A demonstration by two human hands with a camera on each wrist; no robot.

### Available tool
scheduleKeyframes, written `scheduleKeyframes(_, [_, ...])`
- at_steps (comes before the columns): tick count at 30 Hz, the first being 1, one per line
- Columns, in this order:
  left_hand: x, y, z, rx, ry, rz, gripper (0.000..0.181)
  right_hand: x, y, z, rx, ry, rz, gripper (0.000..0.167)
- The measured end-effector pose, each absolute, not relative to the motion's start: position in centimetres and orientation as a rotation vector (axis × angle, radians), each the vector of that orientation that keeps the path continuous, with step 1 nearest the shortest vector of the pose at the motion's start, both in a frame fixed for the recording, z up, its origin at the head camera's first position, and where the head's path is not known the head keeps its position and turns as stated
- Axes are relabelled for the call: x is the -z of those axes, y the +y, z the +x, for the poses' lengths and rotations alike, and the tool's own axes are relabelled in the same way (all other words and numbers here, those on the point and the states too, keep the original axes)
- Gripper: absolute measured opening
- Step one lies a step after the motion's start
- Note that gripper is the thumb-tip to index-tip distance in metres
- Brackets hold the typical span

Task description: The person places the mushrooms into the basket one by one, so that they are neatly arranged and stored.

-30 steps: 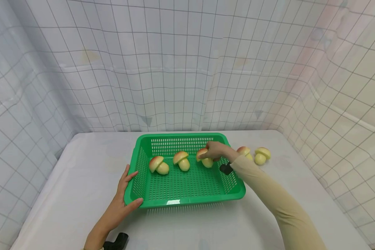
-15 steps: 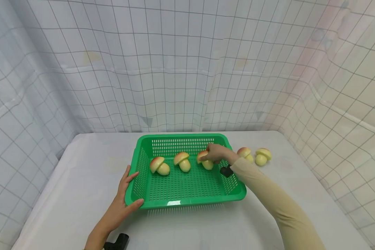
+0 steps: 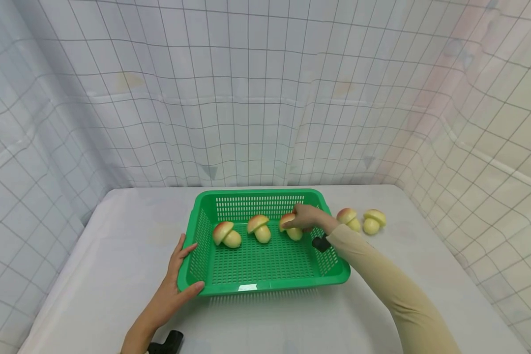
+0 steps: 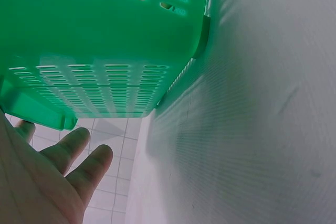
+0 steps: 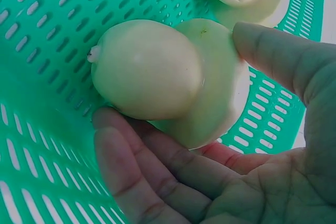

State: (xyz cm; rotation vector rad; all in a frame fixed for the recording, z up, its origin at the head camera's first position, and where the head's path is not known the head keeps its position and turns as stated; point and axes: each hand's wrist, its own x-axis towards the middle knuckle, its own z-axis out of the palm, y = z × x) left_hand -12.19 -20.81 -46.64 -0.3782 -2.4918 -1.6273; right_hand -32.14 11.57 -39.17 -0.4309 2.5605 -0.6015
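Note:
In the head view, a green plastic basket (image 3: 265, 284) holds three toy mushrooms with reddish-yellow caps and pale stems. My right hand (image 3: 309, 217) reaches over the basket's right side and grips the rightmost mushroom (image 3: 294, 233). The right wrist view shows the thumb at the cap's edge and the fingers curled beneath the held mushroom (image 5: 147, 69). To its left lie the middle mushroom (image 3: 263, 234) and the left mushroom (image 3: 232, 239). At the basket's front left corner, my left hand (image 3: 170, 285) lies with fingers spread along the side and the thumb on the front rim.
Two more toy mushrooms, one nearer (image 3: 355, 225) and one farther right (image 3: 371, 225), lie on the white-covered table (image 3: 115, 255) right of the basket. Checked white curtains (image 3: 256, 98) enclose the table at the back and sides.
Over the last second my right hand has lowered slightly with the mushroom inside the basket. The left hand and the other mushrooms stay in place.

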Motion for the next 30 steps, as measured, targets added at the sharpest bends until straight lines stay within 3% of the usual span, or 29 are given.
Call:
scheduleKeyframes(20, [46.7,-20.8,-12.3,1.615,-2.491,-0.374,0.079,39.0,11.6,-31.6,0.574,2.595,-0.452,0.06])
scheduleKeyframes(30, [46.7,-20.7,-12.2,1.616,-2.494,-0.366,0.079,37.5,11.8,-30.5,0.411,2.746,-0.526,0.08])
